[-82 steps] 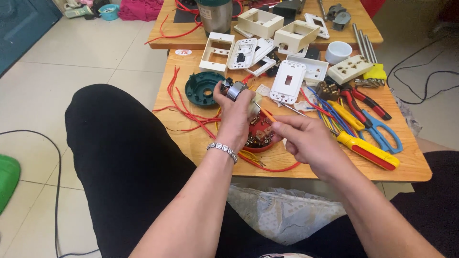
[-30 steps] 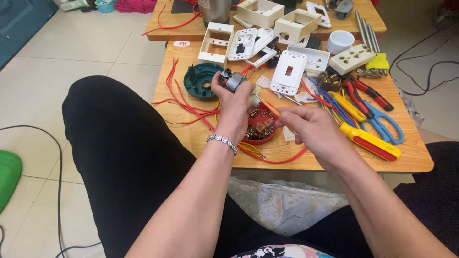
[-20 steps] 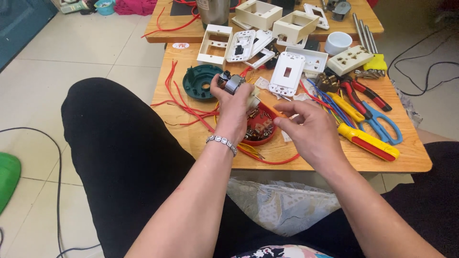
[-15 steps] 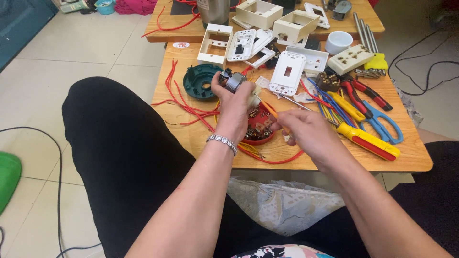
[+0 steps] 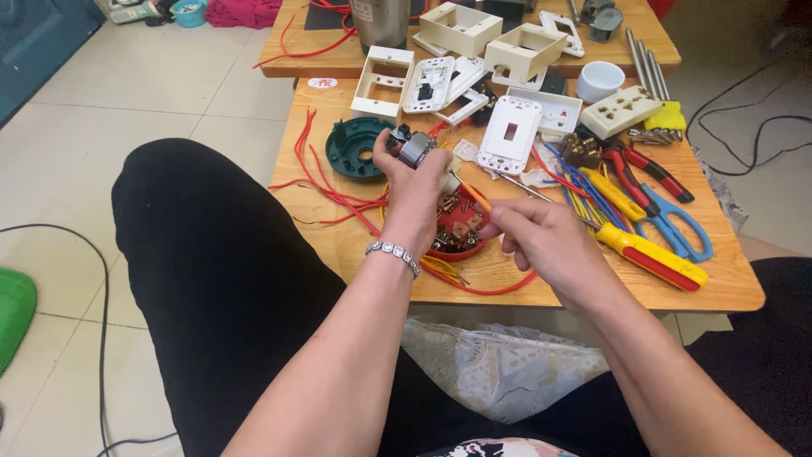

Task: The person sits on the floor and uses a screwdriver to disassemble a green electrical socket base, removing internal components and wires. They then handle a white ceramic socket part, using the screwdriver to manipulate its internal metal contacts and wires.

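My left hand (image 5: 416, 188) is raised over a low wooden table (image 5: 355, 241) and grips a small metal motor-like part (image 5: 412, 148) between its fingertips. A silver bracelet (image 5: 393, 252) circles that wrist. To its right my right hand (image 5: 541, 241) has its fingers pinched on a thin screwdriver with an orange handle (image 5: 479, 197), which points toward the left hand. Between the two hands lies a red dish of small screws (image 5: 459, 228). Just left of the metal part sits a dark green round cover (image 5: 359, 148).
Red wires (image 5: 326, 182) trail over the table's left side. White switch plates (image 5: 509, 134) and beige boxes (image 5: 525, 51) lie at the back. A yellow-and-red screwdriver (image 5: 651, 256), blue scissors (image 5: 677, 222) and red pliers (image 5: 647, 169) lie at the right. My black-clad leg (image 5: 220, 279) is at the left.
My right hand has drawn down and back from the left hand toward the table's near edge. The left hand keeps the metal part at the same spot.
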